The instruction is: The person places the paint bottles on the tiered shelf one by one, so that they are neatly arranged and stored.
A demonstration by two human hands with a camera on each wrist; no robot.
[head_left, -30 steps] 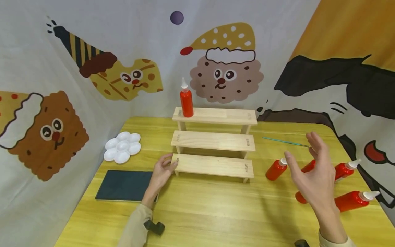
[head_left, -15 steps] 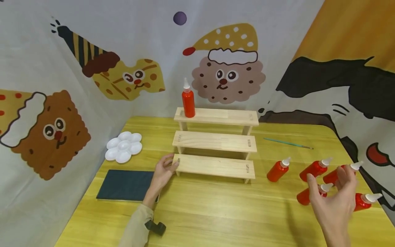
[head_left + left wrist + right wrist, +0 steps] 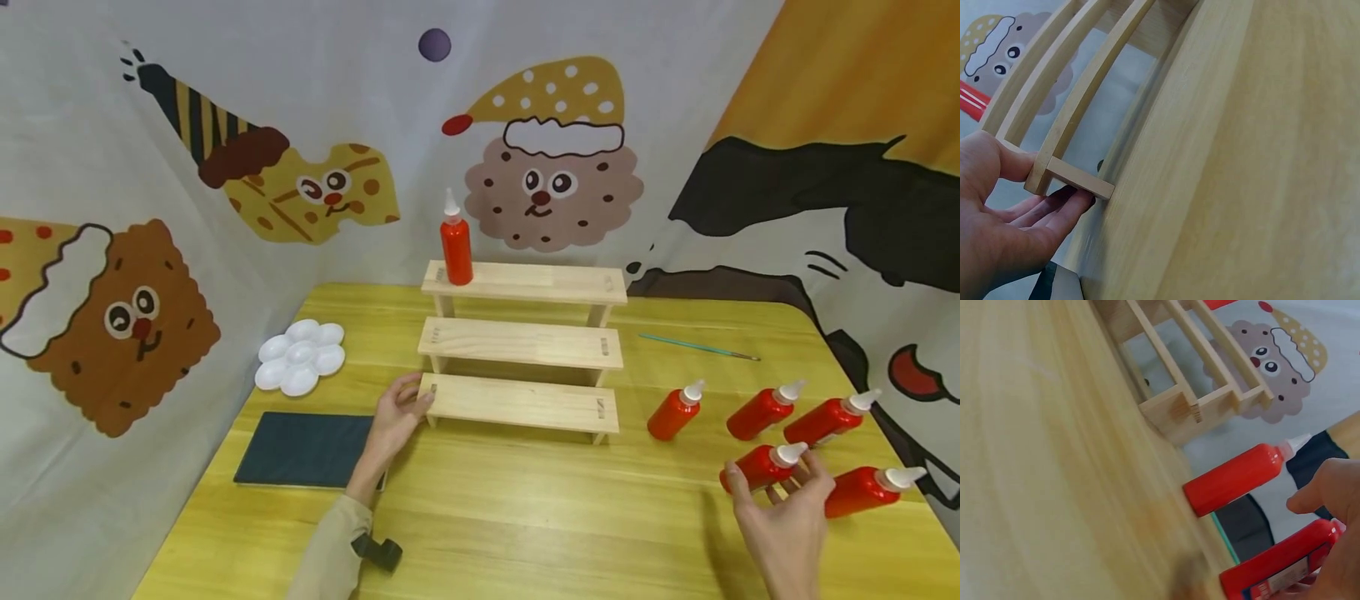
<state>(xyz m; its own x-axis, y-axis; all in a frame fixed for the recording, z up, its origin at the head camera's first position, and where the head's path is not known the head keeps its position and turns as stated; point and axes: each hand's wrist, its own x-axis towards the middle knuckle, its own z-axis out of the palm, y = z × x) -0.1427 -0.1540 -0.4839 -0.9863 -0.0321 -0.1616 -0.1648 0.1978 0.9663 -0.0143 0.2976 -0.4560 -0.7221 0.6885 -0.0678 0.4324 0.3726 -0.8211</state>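
My left hand [image 3: 393,421] grips the left end of a three-tier wooden display shelf [image 3: 517,402]. The left wrist view shows the thumb on the lowest board and curled fingers [image 3: 1063,219] at its short leg. At the right, my right hand [image 3: 783,521] reaches around a red squeeze bottle [image 3: 759,468] with a white nozzle cap. Thumb and fingers lie on either side of that bottle. In the right wrist view the thumb [image 3: 1310,499] stands apart from the labelled red bottle [image 3: 1285,562], and the other fingers are partly hidden behind it.
Several more red bottles stand around the right hand, including one to its left [image 3: 672,414] and one to its right [image 3: 862,492]. Another red bottle [image 3: 456,250] tops the shelf. A thin paintbrush [image 3: 697,347], white flower-shaped palette [image 3: 300,357] and dark flat board [image 3: 303,450] lie on the table.
My right hand has swung right over the bottles, then come down and left to the nearer middle bottle. The left hand keeps its grip on the shelf.
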